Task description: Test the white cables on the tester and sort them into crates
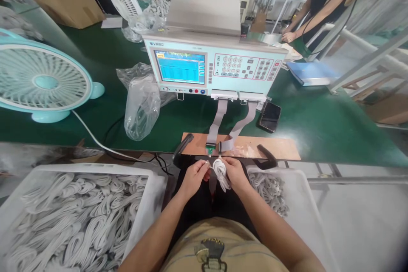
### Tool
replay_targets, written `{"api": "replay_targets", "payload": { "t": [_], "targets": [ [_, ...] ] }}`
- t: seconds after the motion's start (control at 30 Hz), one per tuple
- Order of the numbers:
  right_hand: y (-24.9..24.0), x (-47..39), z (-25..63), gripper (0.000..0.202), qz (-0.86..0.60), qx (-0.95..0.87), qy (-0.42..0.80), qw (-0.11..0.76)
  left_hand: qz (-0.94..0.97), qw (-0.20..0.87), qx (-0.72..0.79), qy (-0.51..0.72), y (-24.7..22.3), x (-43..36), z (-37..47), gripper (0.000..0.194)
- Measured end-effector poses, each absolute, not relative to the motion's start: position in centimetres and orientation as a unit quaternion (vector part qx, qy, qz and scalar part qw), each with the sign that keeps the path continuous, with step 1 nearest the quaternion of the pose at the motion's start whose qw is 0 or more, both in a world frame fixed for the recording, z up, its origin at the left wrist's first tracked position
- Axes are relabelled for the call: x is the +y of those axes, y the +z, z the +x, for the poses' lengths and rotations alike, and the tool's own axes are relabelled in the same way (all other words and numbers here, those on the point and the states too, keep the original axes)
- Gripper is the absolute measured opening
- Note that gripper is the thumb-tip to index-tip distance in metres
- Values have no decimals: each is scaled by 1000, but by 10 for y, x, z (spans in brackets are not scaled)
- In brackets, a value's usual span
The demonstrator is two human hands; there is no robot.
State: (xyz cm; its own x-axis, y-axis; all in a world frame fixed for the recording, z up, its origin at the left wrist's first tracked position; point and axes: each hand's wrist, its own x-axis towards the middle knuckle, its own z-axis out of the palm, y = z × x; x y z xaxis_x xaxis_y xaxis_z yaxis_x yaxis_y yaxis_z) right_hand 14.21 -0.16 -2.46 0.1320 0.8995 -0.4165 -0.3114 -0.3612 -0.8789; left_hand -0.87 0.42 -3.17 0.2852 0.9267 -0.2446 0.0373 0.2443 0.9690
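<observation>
A coiled white cable (pixel 220 174) hangs between my two hands, just in front of the wooden board (pixel 274 146). My left hand (pixel 196 174) pinches one connector end of it, close below the small green circuit board (pixel 210 151). Fingers of my right hand (pixel 234 172) are closed at the top of the coil, by the black connector (pixel 220 148) of the right ribbon cable. Whether that cable end is plugged in there I cannot tell. Two grey ribbon cables (pixel 217 121) run up to the cable tester (pixel 213 68), whose blue screen is lit.
A white bin (pixel 153 195) of coiled cables stands at left, another bin (pixel 314 208) at right. On the green table (pixel 318 123) are a fan (pixel 44 80), plastic bag (pixel 142 108), phone (pixel 270 117) and blue book (pixel 310 73). Two people are beyond.
</observation>
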Motion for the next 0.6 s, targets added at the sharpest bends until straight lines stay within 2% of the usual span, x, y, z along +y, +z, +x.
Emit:
{"api": "replay_targets", "payload": {
  "t": [0.17,0.37,0.6],
  "targets": [
    [-28,2,142,26,-531,-196,644,515,565,573,468,366,-30,8,-7,31],
    [-29,7,154,26,-495,-255,690,462,556,529,489,415,-36,9,7,31],
    [-26,7,155,26,-508,-273,679,454,541,512,502,440,-34,10,16,33]
  ]
}}
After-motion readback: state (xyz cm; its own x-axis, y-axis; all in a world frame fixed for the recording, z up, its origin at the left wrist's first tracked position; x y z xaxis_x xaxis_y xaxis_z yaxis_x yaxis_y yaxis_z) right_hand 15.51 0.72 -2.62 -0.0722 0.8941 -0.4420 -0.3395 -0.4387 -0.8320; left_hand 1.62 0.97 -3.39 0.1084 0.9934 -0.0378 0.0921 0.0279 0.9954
